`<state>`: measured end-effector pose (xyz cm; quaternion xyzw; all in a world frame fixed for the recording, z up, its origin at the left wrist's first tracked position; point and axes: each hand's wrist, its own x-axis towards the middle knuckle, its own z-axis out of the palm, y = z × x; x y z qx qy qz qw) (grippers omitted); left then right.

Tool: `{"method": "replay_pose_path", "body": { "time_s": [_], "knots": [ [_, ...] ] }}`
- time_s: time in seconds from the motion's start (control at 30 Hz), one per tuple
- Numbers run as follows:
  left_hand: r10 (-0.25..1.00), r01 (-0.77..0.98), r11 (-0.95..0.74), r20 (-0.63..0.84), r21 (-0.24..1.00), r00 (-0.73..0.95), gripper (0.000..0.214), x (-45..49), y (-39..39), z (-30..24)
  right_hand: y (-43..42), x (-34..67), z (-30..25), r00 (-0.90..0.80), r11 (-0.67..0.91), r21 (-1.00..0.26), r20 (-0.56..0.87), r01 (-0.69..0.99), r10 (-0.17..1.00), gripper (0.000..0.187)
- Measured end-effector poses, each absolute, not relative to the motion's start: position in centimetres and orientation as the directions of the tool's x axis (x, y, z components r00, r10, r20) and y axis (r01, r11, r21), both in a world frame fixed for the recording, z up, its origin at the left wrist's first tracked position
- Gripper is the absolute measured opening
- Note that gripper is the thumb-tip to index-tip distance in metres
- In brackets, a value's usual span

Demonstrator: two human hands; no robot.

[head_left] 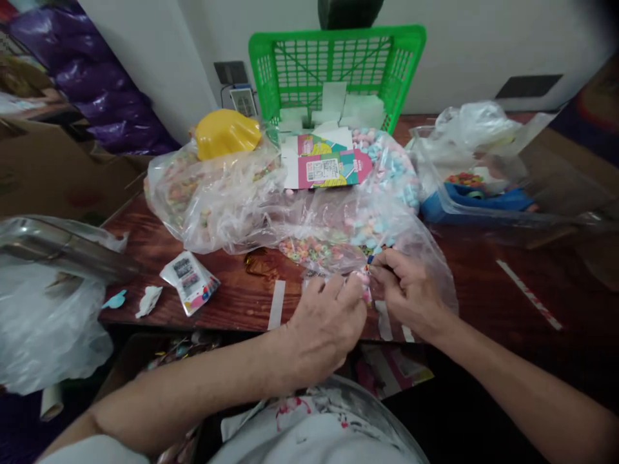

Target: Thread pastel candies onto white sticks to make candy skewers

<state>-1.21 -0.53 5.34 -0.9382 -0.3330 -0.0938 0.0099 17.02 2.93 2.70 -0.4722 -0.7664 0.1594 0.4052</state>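
Observation:
My left hand (329,322) is closed at the table's front edge, its curled fingers on a small clear bag (366,287) with pink and coloured pieces in it. The hand hides most of that bag. Close by on the right, my right hand (411,290) pinches a small dark blue piece (370,260) between thumb and fingers, just above the small bag. Behind both hands lies a large clear bag of colourful ring-shaped beads (314,251). Beside those beads, pastel pink and blue pieces (370,225) show through clear plastic.
A green basket (338,35) stands at the back with printed cardboard (324,169) before it. A yellow bowl-like thing (226,135) rests on the bags. On the left lie printed cards (191,281); on the right stands a clear bin (483,209). White strips (276,304) lie near the front edge.

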Motion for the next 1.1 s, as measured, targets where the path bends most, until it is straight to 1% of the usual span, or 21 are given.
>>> {"method": "replay_pose_path", "body": {
  "time_s": [0.03,0.07,0.1,0.13,0.17,0.2,0.27,0.33,0.37,0.43,0.5,0.57,0.63,0.7,0.77,0.83,0.9,0.97,1.03,1.07,1.1],
  "knots": [
    [0.666,0.626,-0.744,0.19,0.232,0.721,0.036,-1.1,0.1,4.3,2.4,16.5,3.1,-0.162,0.431,-0.731,0.412,0.529,0.897,0.016],
    [0.696,0.577,-0.695,0.201,0.428,0.689,0.035,-1.1,0.9,3.5,1.6,15.9,3.4,-0.119,0.36,-0.825,0.344,0.435,0.931,0.015],
    [0.723,0.484,-0.632,0.234,0.605,0.65,0.031,-1.1,1.8,2.9,0.7,15.2,3.4,-0.106,0.283,-0.906,0.263,0.314,0.959,0.015],
    [0.742,0.35,-0.57,0.284,0.743,0.607,0.028,-1.1,2.6,2.7,-0.2,14.5,3.3,-0.114,0.186,-0.966,0.168,0.178,0.979,0.015],
    [0.755,0.195,-0.514,0.332,0.836,0.566,0.026,-1.1,3.3,2.7,-1.0,13.8,3.0,-0.138,0.078,-0.996,0.07,0.051,0.988,0.015],
    [0.761,0.047,-0.468,0.375,0.883,0.529,0.025,-1.2,3.7,3.0,-1.6,13.3,2.6,-0.163,-0.021,-0.999,-0.013,-0.048,0.986,0.017],
    [0.764,-0.153,-0.41,0.43,0.899,0.481,0.022,-1.5,4.1,3.7,-2.4,12.8,1.8,-0.188,-0.141,-0.979,-0.113,-0.145,0.976,0.022],
    [0.797,-0.209,-0.378,0.432,0.902,0.423,0.018,-1.8,3.8,4.2,-2.4,12.9,1.2,-0.204,-0.193,-0.969,-0.16,-0.154,0.966,0.027],
    [0.835,-0.203,-0.339,0.393,0.919,0.386,0.021,-2.0,3.5,4.2,-2.2,13.1,1.1,-0.216,-0.199,-0.97,-0.167,-0.139,0.962,0.028],
    [0.916,-0.192,-0.156,0.215,0.969,0.339,0.038,-2.4,2.7,3.5,-1.6,13.6,1.1,-0.222,-0.158,-0.984,-0.135,-0.085,0.966,0.027],
    [0.926,-0.225,0.109,-0.017,0.968,0.377,0.051,-2.7,1.8,2.6,-1.0,14.0,1.1,-0.184,0.012,-1.0,0.007,0.028,0.983,0.023],
    [0.873,-0.274,0.331,-0.183,0.903,0.452,0.056,-2.8,0.9,1.8,-0.4,14.3,1.0,-0.142,0.269,-0.94,0.243,0.21,0.96,0.019],
    [0.826,-0.319,0.458,-0.265,0.83,0.497,0.057,-2.8,0.2,1.4,0.0,14.5,0.7,-0.137,0.453,-0.815,0.434,0.362,0.89,0.017],
    [0.774,-0.306,0.53,-0.305,0.791,0.555,0.056,-2.8,-0.2,1.2,0.3,14.7,0.3,-0.165,0.543,-0.725,0.527,0.424,0.834,0.016],
    [0.744,-0.267,0.539,-0.303,0.799,0.595,0.054,-2.7,-0.4,0.9,0.5,14.7,0.1,-0.199,0.574,-0.702,0.546,0.421,0.814,0.015],
    [0.772,-0.25,0.489,-0.281,0.836,0.569,0.051,-2.5,-0.4,0.4,0.5,14.8,0.0,-0.222,0.58,-0.701,0.541,0.416,0.812,0.015],
    [0.846,-0.259,0.387,-0.229,0.885,0.482,0.049,-2.4,-0.4,-0.1,0.4,14.8,0.0,-0.217,0.538,-0.744,0.493,0.397,0.843,0.015],
    [0.909,-0.214,0.226,-0.127,0.95,0.397,0.042,-2.5,-0.4,-0.4,0.2,14.8,-0.2,-0.212,0.46,-0.807,0.409,0.37,0.888,0.016],
    [0.939,-0.08,-0.003,0.03,0.997,0.341,0.031,-2.7,-0.3,-0.5,0.1,14.6,-0.5,-0.201,0.282,-0.93,0.237,0.237,0.95,0.016],
    [0.937,0.0,-0.122,0.115,0.993,0.331,0.026,-2.9,-0.2,-0.4,0.0,14.4,-0.6,-0.202,0.154,-0.98,0.126,0.129,0.971,0.016],
    [0.925,0.072,-0.227,0.192,0.971,0.329,0.021,-3.2,-0.2,-0.4,-0.1,14.2,-0.7,-0.213,0.022,-1.0,0.019,0.014,0.977,0.017]
  ]
}}
